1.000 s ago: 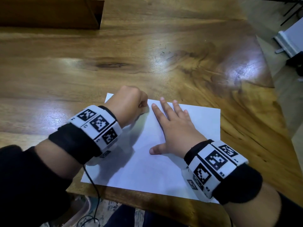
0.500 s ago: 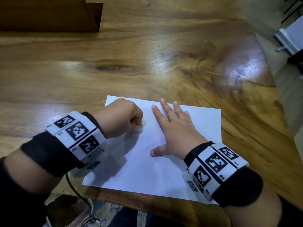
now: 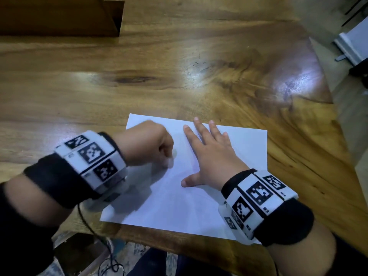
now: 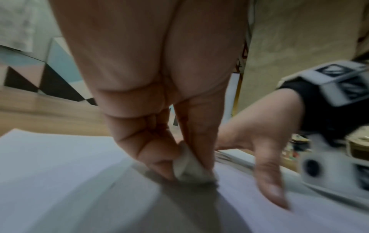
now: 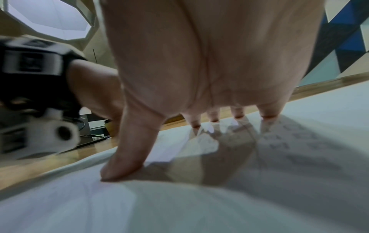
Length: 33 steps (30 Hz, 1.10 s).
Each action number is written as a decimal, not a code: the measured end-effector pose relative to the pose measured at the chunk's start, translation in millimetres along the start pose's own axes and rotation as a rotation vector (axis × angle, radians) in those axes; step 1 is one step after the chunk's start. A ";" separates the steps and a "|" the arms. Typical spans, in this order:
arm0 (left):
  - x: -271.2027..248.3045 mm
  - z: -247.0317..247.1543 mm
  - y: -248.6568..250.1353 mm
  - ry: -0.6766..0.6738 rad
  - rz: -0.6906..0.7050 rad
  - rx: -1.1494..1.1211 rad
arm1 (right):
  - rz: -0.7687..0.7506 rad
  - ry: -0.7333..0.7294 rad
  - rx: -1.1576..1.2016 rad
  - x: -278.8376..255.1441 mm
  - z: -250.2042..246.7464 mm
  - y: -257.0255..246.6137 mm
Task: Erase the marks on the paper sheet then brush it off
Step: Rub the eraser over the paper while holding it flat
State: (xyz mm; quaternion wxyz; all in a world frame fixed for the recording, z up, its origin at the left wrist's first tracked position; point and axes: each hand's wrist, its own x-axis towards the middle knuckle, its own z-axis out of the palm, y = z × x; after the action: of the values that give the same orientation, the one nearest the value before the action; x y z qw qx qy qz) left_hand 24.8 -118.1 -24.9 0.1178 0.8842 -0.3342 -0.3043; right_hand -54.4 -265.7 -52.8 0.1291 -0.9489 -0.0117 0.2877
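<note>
Paper [image 3: 199, 200] white, flat on the wooden surface [image 3: 179, 76], near its front edge, one corner just past it. Left hand [image 3: 147, 144] curled, thumb and fingertips pinching a small white eraser [image 4: 187, 167] pressed down on the sheet's left half; frame blurred there. Right hand [image 3: 213, 156] flat on the sheet, fingers straight and spread, thumb out, just beside the left. Faint rows of marks [image 5: 289, 138] show under the right fingers in the wrist view. Marker-tagged bands on both wrists. Wooden box [image 3: 59, 16] at far left corner.
</note>
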 end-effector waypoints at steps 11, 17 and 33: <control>6.5 5.7 6.0 0.033 0.017 -0.032 | 0.000 0.014 0.006 -0.1 0.3 -0.1; 22.3 -2.2 6.4 0.263 -0.023 -0.053 | 0.001 0.009 -0.006 0.2 0.4 0.0; 32.5 -13.5 6.7 0.266 -0.114 -0.116 | -0.023 0.016 0.027 -2.2 -2.2 4.0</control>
State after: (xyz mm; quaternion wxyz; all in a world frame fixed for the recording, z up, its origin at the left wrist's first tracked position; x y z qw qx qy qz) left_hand 48.9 -144.6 -26.5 0.1945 0.9260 -0.2466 -0.2094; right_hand -55.3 -270.3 -50.9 0.1455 -0.9491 -0.0175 0.2787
